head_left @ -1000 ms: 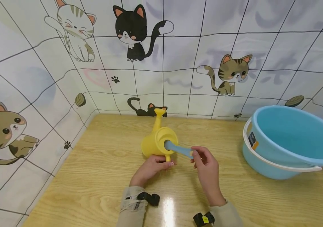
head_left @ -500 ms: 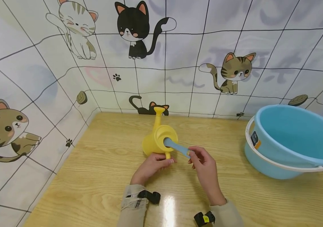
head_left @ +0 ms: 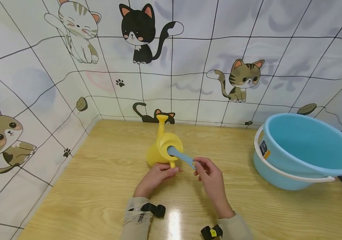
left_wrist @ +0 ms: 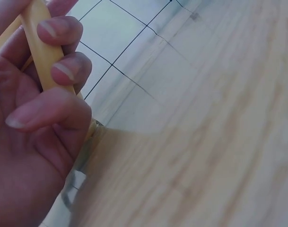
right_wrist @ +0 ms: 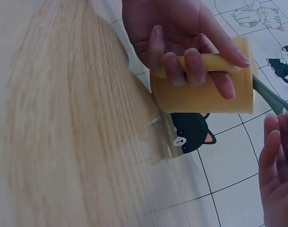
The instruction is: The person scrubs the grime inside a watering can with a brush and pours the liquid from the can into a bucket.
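Note:
A yellow watering can (head_left: pixel 156 155) stands on the wooden table, its spout toward the wall and its round top opening facing me. My left hand (head_left: pixel 153 180) grips its handle; in the left wrist view the fingers curl round that yellow handle (left_wrist: pixel 42 56). With thumb and fingertips, my right hand (head_left: pixel 213 178) pinches the outer end of a slim light-blue tool (head_left: pixel 183 156). The tool slants down from the opening toward my right hand. Its other end is hidden inside the can, so its kind does not show. The right wrist view shows the can's side (right_wrist: pixel 205 101) behind the left fingers.
A large light-blue bucket (head_left: pixel 291 181) with a white handle (head_left: pixel 294 176) stands at the right of the table (head_left: pixel 99 186). Behind the table rises a wall covering (head_left: pixel 189 56) printed with cats and grid lines. Another covered wall (head_left: pixel 39 86) bounds the left side.
The blue tool's outer end has dipped slightly and come a little nearer the can, together with my right hand. My left hand keeps its grip on the handle. The head view has shifted a little.

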A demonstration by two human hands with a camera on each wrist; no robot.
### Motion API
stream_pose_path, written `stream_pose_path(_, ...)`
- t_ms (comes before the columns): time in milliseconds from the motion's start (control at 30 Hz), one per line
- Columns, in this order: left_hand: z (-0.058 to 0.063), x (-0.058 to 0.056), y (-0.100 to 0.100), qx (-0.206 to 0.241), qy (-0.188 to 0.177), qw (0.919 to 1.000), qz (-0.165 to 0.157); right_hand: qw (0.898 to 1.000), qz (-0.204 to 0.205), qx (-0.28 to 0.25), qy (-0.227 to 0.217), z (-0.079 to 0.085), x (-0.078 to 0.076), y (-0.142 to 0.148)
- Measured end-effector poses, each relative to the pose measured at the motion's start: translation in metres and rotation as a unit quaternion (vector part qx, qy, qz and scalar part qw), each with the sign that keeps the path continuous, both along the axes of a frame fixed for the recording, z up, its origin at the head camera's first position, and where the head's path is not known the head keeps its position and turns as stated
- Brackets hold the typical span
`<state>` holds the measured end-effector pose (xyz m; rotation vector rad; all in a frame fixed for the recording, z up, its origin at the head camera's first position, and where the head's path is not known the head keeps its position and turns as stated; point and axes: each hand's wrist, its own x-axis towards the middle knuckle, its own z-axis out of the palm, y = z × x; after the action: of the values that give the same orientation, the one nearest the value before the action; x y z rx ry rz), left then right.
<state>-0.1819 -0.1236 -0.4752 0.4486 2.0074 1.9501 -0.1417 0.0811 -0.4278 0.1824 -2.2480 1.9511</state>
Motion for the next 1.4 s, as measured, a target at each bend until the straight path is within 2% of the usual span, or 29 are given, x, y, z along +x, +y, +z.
stream_pose_path(100, -0.002, 0.000, -0.002, 0.008, -0.005, 1.0000, -0.003, 1.000, -0.003, -0.001, -0.003, -0.001, 0.001, -0.002)
stream_pose_path(333, 0.000, 0.001, 0.001, 0.002, 0.018, 0.9998, 0.004, 1.000, -0.010, 0.003, -0.003, 0.011, 0.006, -0.003)
stream_pose_path(567, 0.007, -0.002, 0.000, -0.008, 0.021, 0.9997, -0.003, 1.000, -0.015, 0.015, 0.014, -0.005, -0.006, 0.001)
stream_pose_path(667, 0.014, 0.001, 0.000, -0.005, 0.015, 0.9998, -0.009, 1.000, -0.014, 0.011, 0.006, -0.005, -0.006, 0.001)
stream_pose_path(833, 0.027, 0.007, 0.000, -0.001, 0.014, 0.9998, -0.015, 1.000, -0.013, 0.010, 0.001, 0.008, -0.001, -0.001)
stream_pose_path(933, 0.029, 0.008, 0.000, -0.005, 0.016, 0.9998, -0.011, 1.000, -0.014, 0.012, 0.003, 0.016, 0.003, -0.004)
stream_pose_path(1233, 0.026, 0.011, -0.003, -0.008, 0.013, 0.9998, -0.009, 1.000, 0.003, 0.007, -0.017, 0.020, 0.005, -0.006)
stream_pose_path(1400, 0.024, 0.011, -0.004, -0.011, 0.011, 0.9999, -0.007, 1.000, -0.001, 0.005, 0.003, 0.014, 0.003, -0.005)
